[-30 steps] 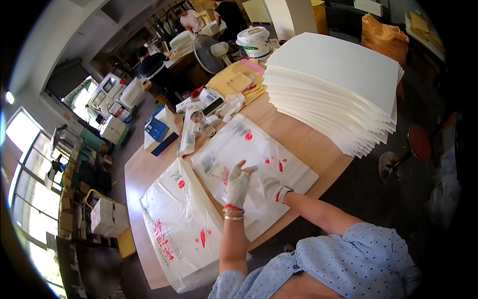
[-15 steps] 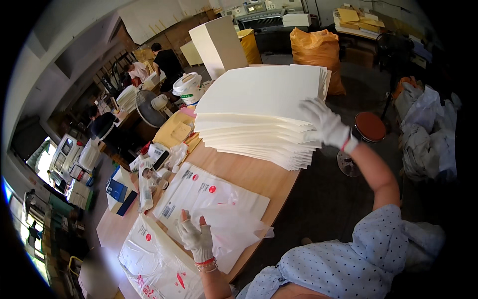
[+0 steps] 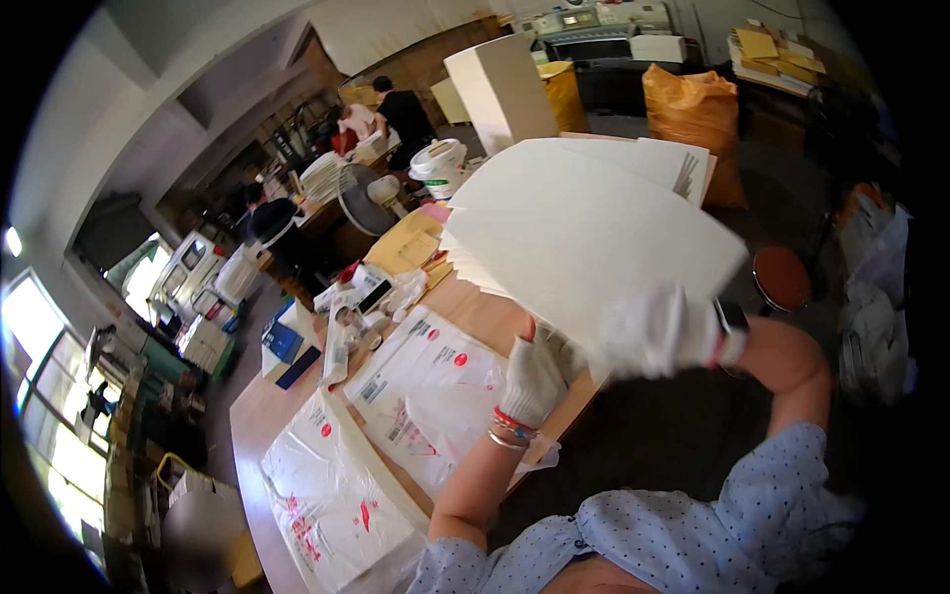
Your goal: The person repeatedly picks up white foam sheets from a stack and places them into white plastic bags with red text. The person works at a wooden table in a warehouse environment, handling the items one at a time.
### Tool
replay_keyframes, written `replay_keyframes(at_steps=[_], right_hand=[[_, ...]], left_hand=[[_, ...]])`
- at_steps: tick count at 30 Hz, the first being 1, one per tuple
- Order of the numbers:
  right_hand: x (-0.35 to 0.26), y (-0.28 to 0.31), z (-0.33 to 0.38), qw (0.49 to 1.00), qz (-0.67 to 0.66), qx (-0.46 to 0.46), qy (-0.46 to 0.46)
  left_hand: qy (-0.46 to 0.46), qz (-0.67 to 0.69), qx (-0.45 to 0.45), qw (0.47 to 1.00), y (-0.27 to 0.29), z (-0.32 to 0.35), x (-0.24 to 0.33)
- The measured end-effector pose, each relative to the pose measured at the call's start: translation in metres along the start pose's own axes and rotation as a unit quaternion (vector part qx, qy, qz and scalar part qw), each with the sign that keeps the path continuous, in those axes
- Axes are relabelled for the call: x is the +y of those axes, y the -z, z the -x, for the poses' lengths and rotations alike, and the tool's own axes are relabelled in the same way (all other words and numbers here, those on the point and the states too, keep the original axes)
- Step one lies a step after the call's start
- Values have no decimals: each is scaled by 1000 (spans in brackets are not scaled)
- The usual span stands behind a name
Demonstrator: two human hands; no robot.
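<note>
Nearest the person, at the near-left corner of the wooden tabletop (image 3: pixel 259 426), a pile of clear plastic bags (image 3: pixel 336 510) with red print lies flat, and just beyond it a second bag (image 3: pixel 430 381) is spread across the middle of the top. The left hand (image 3: pixel 532 381), in a white fingerless glove, has come off that bag, where it was pressing half a second ago, and now stands at the near-right edge with its fingers loosely curled up against the underside of a large white sheet (image 3: pixel 584 233). The right hand (image 3: pixel 653 332), also gloved and blurred by motion, pinches the sheet's near edge; a moment ago it was only reaching onto the stack. The sheet is now lifted clear and swung in over the right side of the tabletop, hiding most of the white stack (image 3: pixel 658 158) behind it. Farther off, small packets and a yellow envelope (image 3: pixel 411 252) crowd the far edge, and other people work at tables beyond.
</note>
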State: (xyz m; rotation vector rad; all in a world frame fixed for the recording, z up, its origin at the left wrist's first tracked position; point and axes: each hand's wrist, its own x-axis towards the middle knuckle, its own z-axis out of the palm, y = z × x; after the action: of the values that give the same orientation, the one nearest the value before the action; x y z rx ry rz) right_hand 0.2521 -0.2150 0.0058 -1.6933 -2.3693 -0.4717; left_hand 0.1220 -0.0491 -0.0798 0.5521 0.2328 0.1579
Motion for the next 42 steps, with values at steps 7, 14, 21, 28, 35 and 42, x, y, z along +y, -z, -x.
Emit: replay_keyframes(at_steps=[7,14,21,28,35,42], right_hand=[[58,-33,142,824,-341,129,-433],[-65,-142,76,751,-491,272,-349],[-101,-183,51,706,-450,369,-403],[-125,-98,66,777,-392,274,-410],[-142,-160,58,945,-126,-71,-295],[-81,-280,-4,914,-228,76,-327]], left_hand=[[-50,-395,106,911,-8,90,48],[-400,-792,94,453,20,84,-75],[-395,-791,352,308,106,88,-14],[-224,-264,128,929,182,95,107],[-283,-579,110,757,184,54,112],[-234,-679,43,695,102,38,-33]])
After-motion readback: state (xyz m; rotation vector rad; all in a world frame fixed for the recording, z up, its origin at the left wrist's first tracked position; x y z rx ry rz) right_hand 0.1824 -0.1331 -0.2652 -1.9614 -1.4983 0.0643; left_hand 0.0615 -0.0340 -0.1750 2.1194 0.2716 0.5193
